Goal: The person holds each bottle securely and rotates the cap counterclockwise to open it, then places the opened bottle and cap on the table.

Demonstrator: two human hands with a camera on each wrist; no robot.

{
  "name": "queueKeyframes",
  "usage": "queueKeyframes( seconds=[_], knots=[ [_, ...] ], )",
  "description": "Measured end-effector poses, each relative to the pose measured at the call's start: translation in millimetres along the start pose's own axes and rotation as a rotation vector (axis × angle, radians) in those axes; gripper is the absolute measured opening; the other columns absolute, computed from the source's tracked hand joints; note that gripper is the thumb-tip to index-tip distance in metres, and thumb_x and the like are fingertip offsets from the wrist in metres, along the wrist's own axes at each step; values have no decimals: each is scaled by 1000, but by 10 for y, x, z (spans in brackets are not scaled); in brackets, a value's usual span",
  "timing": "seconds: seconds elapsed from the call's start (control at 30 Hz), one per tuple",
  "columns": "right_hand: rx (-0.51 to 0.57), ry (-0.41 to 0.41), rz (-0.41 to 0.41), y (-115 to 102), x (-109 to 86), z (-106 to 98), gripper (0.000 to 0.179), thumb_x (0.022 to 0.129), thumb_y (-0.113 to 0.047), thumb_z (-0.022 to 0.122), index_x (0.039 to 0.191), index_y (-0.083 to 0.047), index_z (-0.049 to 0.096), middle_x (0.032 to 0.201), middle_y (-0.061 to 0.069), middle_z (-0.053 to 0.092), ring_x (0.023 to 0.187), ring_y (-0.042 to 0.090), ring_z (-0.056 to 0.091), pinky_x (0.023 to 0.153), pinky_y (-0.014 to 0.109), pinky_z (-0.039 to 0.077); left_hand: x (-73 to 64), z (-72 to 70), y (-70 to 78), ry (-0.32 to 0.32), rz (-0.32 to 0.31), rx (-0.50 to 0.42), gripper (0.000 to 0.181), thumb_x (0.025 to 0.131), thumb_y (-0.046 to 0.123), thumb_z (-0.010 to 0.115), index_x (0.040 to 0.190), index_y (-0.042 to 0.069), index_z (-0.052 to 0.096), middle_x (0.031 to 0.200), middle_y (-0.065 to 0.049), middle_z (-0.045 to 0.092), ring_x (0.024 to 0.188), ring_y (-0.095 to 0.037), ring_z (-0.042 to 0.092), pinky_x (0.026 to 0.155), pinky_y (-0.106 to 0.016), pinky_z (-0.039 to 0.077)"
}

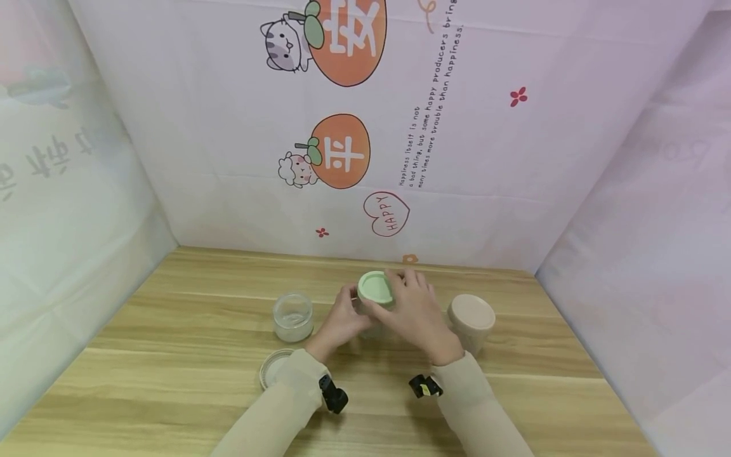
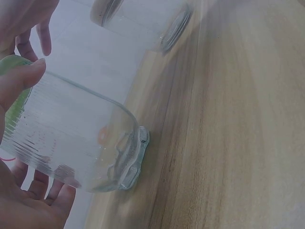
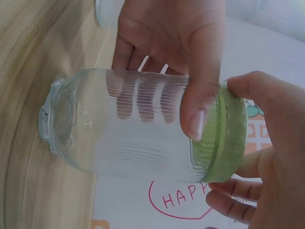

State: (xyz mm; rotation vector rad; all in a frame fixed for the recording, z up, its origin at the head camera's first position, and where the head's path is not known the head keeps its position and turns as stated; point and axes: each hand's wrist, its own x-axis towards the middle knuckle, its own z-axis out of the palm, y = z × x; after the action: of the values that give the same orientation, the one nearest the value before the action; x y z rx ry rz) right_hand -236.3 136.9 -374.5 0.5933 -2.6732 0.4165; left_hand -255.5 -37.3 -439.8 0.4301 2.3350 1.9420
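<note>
Beyond the fingers [image 1: 394,279], the cloth [image 1: 240,158] shouts "HAPPY" in a heart [image 1: 386,214]; above, oranges [image 1: 341,151] show "平", "安"; lettering [image 1: 431,101] starts "Happiness itself".

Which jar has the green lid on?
The middle jar, held between the left hand and the right hand. The jar on the right has a pale beige lid, and the jar on the left has no lid on.
</note>
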Motion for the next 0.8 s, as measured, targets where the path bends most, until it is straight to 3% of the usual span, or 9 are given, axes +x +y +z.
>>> queueKeyframes(
  seconds=[0.27,0.47,0.8],
  knots=[
    [92,-46,-7,74,6,-33,80,89,-60,64,146,-5,51,135,16,52,123,33,46,101,55,39,14,16,-2,20,-3,3,80,83,26,81,142,1,32,144,-20,35,134,-38,38,110,-54,35],
    [247,-97,7,114,5,-49,79,88,-47,68,151,-5,44,142,13,47,125,28,41,96,52,47,8,12,-7,22,-20,19,83,83,30,81,144,2,32,144,-19,36,134,-38,39,108,-56,36],
    [379,-129,-32,139,-11,-29,75,86,-27,62,153,-3,39,155,14,37,137,33,35,103,59,41,4,9,-15,22,-9,38,85,82,36,82,143,3,33,141,-16,38,132,-35,40,107,-56,37]
  ],
)
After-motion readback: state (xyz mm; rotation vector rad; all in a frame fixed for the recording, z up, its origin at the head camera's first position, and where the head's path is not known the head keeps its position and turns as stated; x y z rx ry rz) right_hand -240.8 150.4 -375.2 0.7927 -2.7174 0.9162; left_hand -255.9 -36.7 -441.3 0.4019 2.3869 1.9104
